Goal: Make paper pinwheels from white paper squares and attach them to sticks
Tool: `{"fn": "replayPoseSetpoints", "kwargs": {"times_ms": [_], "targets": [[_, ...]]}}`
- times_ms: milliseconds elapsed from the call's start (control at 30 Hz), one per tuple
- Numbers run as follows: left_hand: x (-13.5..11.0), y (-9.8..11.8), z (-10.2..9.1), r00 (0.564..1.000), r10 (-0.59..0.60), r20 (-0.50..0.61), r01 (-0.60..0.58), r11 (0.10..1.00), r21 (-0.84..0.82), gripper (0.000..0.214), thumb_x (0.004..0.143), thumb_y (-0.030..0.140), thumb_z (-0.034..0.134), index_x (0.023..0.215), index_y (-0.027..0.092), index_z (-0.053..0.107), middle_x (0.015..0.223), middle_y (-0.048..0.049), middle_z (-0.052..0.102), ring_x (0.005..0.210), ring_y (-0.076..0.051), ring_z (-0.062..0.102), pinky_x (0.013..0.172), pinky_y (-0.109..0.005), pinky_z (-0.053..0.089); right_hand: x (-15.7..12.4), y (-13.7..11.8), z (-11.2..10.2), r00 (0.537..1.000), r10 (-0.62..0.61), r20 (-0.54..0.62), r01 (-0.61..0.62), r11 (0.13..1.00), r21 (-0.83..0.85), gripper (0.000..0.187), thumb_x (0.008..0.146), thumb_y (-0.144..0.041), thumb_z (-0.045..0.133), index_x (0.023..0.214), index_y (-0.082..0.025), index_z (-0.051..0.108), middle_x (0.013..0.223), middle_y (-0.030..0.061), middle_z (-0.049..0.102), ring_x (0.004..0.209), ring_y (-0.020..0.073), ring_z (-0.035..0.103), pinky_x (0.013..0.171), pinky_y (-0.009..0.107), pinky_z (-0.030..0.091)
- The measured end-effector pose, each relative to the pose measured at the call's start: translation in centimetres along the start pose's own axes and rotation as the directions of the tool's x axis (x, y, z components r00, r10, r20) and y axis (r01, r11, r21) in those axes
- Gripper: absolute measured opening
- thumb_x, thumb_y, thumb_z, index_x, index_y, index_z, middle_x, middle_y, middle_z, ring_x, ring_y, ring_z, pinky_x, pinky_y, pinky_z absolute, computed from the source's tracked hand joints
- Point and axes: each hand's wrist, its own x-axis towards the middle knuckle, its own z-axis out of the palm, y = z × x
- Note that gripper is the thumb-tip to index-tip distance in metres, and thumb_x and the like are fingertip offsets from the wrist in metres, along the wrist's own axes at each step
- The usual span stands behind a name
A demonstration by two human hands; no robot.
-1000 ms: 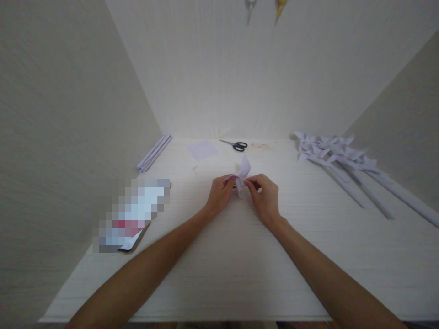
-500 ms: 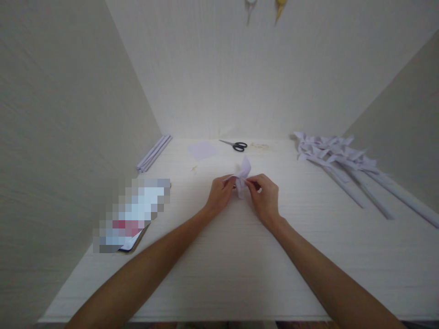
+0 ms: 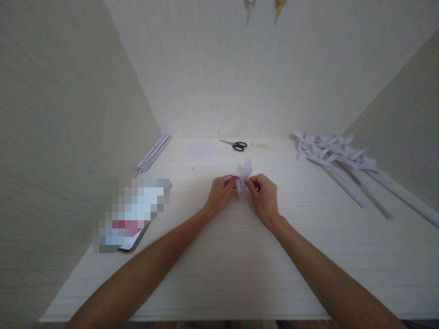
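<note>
Between my two hands is a pale lilac paper pinwheel point(image 3: 244, 170), its curled blades standing up and hanging down over the middle of the table. My left hand point(image 3: 221, 193) pinches it from the left, thumb and fingers pressed together. From the right, the thumb and forefinger of my right hand point(image 3: 263, 195) close on the paper near its centre. Whatever lies under the fingertips is hidden. Beyond the hands lie a flat lilac paper square point(image 3: 202, 149) and black-handled scissors point(image 3: 239, 146).
Finished-looking paper pinwheels on rolled sticks point(image 3: 343, 153) lie at the right. Several rolled paper sticks point(image 3: 154, 153) rest by the left wall. A phone point(image 3: 132, 240), partly pixelated, lies at the left. Small tan bits point(image 3: 259, 145) are scattered near the scissors. Walls rise on three sides.
The upper blade of the pinwheel has tipped slightly to the right. My right hand has shifted a little to the left; the left hand stays in place.
</note>
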Motion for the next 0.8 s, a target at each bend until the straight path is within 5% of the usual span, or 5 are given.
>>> {"fn": "replayPoseSetpoints", "kwargs": {"times_ms": [533, 800], "targets": [[0.16, -0.33, 0.06, 1.0, 0.0, 0.006, 0.0, 0.998, -0.07, 0.028, 0.075, 0.026, 0.038, 0.067, 0.012, 0.061, 0.06, -0.0009, 0.058, 0.06, -0.011, 0.052, 0.058, -0.022, 0.042, -0.04, 0.01, -0.06, 0.998, -0.059, 0.008, 0.059, 0.997, 0.05, 0.009, 0.07, -0.017, 0.051, 0.062, -0.016, 0.055, 0.06, 0.0015, 0.052, 0.055, 0.0117, 0.046, 0.052, 0.024, 0.037], [0.24, -0.33, -0.18, 0.994, 0.051, 0.097, -0.042, 0.995, -0.087, 0.027, 0.075, 0.028, 0.042, 0.087, 0.015, 0.063, 0.072, -0.0011, 0.063, 0.067, -0.011, 0.054, 0.062, -0.022, 0.043, 0.13, 0.06, -0.04, 0.996, 0.041, -0.076, -0.034, 0.995, 0.097, 0.009, 0.072, -0.021, 0.05, 0.065, -0.016, 0.054, 0.06, 0.0011, 0.052, 0.053, 0.0111, 0.046, 0.051, 0.024, 0.037]]}}
